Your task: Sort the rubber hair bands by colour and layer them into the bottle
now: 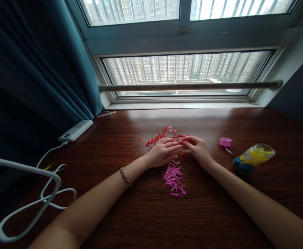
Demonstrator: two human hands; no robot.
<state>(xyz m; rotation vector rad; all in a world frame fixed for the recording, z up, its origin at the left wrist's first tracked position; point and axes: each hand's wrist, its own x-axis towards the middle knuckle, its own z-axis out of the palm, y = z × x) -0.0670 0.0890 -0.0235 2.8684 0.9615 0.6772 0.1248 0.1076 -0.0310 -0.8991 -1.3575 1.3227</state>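
My left hand (163, 153) lies palm down with its fingers stretched out together, over the near edge of the red rubber bands (155, 139). Opposite it, my right hand (198, 149) pinches a small pink rubber band (184, 142) between thumb and fingertip, close to the left fingertips. What lies under the left palm is hidden. Nearer to me, a loose heap of pink rubber bands (174, 178) spreads on the brown table (141, 214). A few paler pink bands (170, 129) lie at the far end of the red ones.
To the right, a clear jar (253, 158) with yellow and blue contents lies beside a pink ring-shaped piece (225, 141) with a strip hanging off. On the left are a white power strip (76, 131), a looped white cable (45, 204) and a blue curtain (70, 69). A window stands behind.
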